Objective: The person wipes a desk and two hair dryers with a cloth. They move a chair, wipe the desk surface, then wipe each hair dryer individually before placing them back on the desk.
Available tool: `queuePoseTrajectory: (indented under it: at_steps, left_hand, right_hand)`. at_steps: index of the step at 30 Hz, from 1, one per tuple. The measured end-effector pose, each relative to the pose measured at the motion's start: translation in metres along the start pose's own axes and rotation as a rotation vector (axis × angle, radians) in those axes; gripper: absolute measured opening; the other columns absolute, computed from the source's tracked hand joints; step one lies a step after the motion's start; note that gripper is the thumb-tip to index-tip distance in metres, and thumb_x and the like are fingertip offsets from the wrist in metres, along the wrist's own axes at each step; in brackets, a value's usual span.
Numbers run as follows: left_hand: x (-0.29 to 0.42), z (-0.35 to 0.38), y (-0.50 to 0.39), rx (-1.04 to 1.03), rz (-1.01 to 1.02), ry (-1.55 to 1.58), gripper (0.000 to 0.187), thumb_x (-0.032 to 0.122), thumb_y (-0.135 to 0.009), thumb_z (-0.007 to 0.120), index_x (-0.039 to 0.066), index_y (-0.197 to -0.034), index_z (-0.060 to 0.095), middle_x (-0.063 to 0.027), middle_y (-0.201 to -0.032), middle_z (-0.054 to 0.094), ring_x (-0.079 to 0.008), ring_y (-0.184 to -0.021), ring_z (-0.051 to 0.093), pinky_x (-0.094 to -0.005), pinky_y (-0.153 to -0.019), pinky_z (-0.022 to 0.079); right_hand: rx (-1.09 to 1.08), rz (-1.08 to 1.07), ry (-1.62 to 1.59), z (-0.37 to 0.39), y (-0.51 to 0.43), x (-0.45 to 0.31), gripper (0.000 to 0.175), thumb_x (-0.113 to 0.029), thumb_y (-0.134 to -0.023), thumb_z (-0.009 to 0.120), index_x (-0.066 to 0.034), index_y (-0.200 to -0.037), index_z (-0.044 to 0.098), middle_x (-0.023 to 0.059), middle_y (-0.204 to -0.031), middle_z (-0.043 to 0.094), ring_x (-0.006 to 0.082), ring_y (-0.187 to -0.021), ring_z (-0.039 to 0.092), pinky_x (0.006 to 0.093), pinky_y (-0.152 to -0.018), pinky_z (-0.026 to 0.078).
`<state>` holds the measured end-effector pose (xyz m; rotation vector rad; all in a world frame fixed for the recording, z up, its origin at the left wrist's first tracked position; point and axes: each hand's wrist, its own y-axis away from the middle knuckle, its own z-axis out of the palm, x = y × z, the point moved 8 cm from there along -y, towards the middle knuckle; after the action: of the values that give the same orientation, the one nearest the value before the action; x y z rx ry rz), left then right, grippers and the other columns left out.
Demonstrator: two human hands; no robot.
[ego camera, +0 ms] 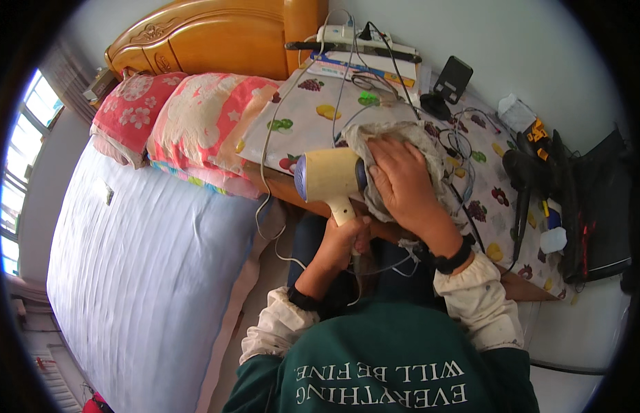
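Observation:
My left hand (pixel 345 238) grips the handle of a cream hair dryer (pixel 327 174) with a purple rear grille. The dryer lies sideways above the table's near edge, its dark nozzle end pointing right. A crumpled grey cloth (pixel 423 142) sits at that end. With fingers laid over the cloth, my right hand (pixel 402 180) holds it close against the nozzle; the exact contact there is partly hidden. A pale cord (pixel 357 281) hangs from below the handle.
A fruit-patterned table cover (pixel 299 111) lies ahead, bearing tangled cables, books (pixel 361 67), a power strip (pixel 345 34) and a black phone stand (pixel 436 106). At right is a black hair dryer (pixel 521 170). A bed (pixel 144 268) with pillows (pixel 206 124) stands left.

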<state>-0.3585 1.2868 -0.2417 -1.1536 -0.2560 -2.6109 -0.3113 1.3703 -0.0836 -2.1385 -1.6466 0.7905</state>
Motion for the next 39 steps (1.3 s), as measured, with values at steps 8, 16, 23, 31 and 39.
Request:
queuePoseTrajectory:
  at_steps: [8, 16, 23, 31, 39]
  left_hand:
    - [0.003, -0.009, 0.001, 0.114, -0.054, -0.194, 0.019, 0.024, -0.089, 0.068, 0.006, -0.091, 0.061, -0.0045, -0.065, 0.057, -0.0159, -0.052, 0.054, -0.0273, -0.046, 0.039]
    - [-0.003, -0.008, 0.0, 0.091, -0.017, -0.122, 0.022, 0.026, -0.09, 0.069, 0.008, -0.1, 0.061, -0.0014, -0.068, 0.056, -0.013, -0.054, 0.054, -0.0263, -0.047, 0.039]
    - [0.003, 0.0, 0.002, 0.068, -0.049, -0.049, 0.025, 0.033, -0.091, 0.069, 0.012, -0.094, 0.056, 0.0007, -0.066, 0.05, -0.0122, -0.052, 0.047, -0.0276, -0.048, 0.037]
    - [0.004, -0.003, 0.001, 0.084, -0.146, -0.061, 0.014, 0.018, -0.084, 0.066, 0.008, -0.084, 0.056, -0.0029, -0.06, 0.051, -0.0161, -0.049, 0.05, -0.0292, -0.045, 0.039]
    - [0.008, 0.01, 0.008, 0.03, -0.202, 0.274, 0.012, 0.013, -0.088, 0.062, 0.011, -0.089, 0.05, 0.0003, -0.07, 0.047, -0.0107, -0.054, 0.044, -0.0269, -0.048, 0.036]
  right_hand:
    - [0.028, -0.257, -0.102, 0.029, -0.038, -0.064, 0.038, -0.023, -0.096, 0.057, -0.0042, -0.129, 0.063, 0.0135, -0.12, 0.065, 0.0293, -0.113, 0.059, 0.0455, -0.103, 0.04]
    - [0.025, -0.332, -0.138, 0.021, -0.029, -0.069, 0.045, -0.025, -0.094, 0.062, -0.006, -0.135, 0.058, 0.0125, -0.128, 0.061, 0.0317, -0.121, 0.055, 0.0463, -0.106, 0.038]
    - [-0.04, -0.179, -0.024, 0.0, -0.01, -0.038, 0.049, -0.028, -0.093, 0.063, -0.0101, -0.138, 0.056, 0.0125, -0.136, 0.058, 0.0326, -0.128, 0.052, 0.0523, -0.11, 0.032]
    - [-0.15, -0.306, -0.195, 0.042, -0.054, -0.064, 0.045, -0.032, -0.092, 0.065, -0.0086, -0.13, 0.062, 0.0123, -0.116, 0.067, 0.0291, -0.112, 0.063, 0.0448, -0.102, 0.041]
    - [-0.089, -0.098, -0.055, 0.009, -0.021, -0.006, 0.041, -0.027, -0.1, 0.057, -0.0043, -0.133, 0.06, 0.0153, -0.13, 0.065, 0.033, -0.12, 0.06, 0.0488, -0.104, 0.043]
